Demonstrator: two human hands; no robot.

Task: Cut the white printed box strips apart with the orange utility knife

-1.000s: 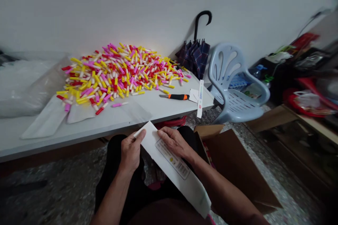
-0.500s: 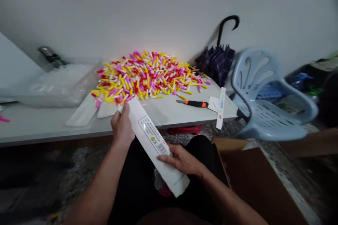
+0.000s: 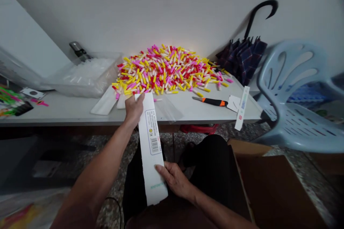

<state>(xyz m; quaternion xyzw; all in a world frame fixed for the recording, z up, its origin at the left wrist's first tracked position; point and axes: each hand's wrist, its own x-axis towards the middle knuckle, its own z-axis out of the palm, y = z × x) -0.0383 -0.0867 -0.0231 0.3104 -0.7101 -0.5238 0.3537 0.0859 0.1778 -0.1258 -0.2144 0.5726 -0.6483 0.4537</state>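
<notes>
A long, narrow white cardboard box (image 3: 150, 164), printed with text and a barcode, lies lengthwise over my lap. Its far end is gripped by my left hand (image 3: 134, 109), thumb on top. My right hand (image 3: 174, 177) holds the right edge nearer to me, its thumb on the printed face and the other fingers hidden beneath. Just beyond the box a heap of small two-coloured plastic tubes or caps (image 3: 163, 69), in yellow, red, pink and white, covers the table (image 3: 182, 112). A clear plastic sleeve (image 3: 170, 109) lies right of my left hand.
On the table are an orange-black knife (image 3: 212, 101), a white strip (image 3: 242, 109), a folded white packet (image 3: 103, 100) and a clear bag (image 3: 86, 77). An umbrella (image 3: 242, 57) leans at the wall, beside a blue-grey chair (image 3: 292, 125). An open carton (image 3: 279, 193) stands at right.
The box has swung from a slant to nearly straight away from me, its near end moving left. Both hands keep hold of it. The view has turned to the left.
</notes>
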